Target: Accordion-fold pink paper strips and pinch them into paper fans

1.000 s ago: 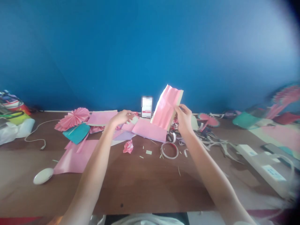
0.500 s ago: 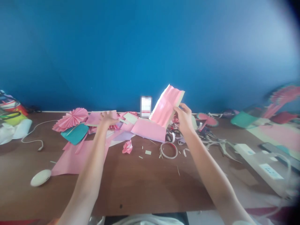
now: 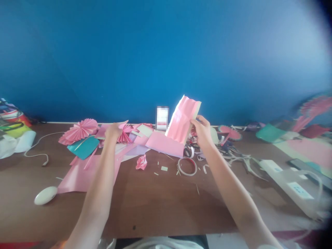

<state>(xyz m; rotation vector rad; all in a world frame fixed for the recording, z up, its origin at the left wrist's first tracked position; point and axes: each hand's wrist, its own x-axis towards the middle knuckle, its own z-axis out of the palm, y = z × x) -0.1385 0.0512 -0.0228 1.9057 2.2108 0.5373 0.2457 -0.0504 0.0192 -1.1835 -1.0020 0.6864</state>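
My right hand pinches the right edge of a pink creased sheet of paper, held up at a slant above the table. Behind the middle of the mess, my left hand is closed on a pink sheet of paper, whose corner sticks up past the hand; its fingertips are mostly hidden. A pleated pink paper fan and a teal paper piece lie to the left of it. Below the raised sheet is a flat pink sheet.
A crumpled pink paper, a tape roll and small scraps lie mid-table. A white oval object sits at the left. On the right are a power strip and a dark phone-like slab. A blue wall stands behind.
My left hand has gone from spread fingers to closed on the pink sheet, shifting slightly left. The creased sheet in my right hand has moved a little left.
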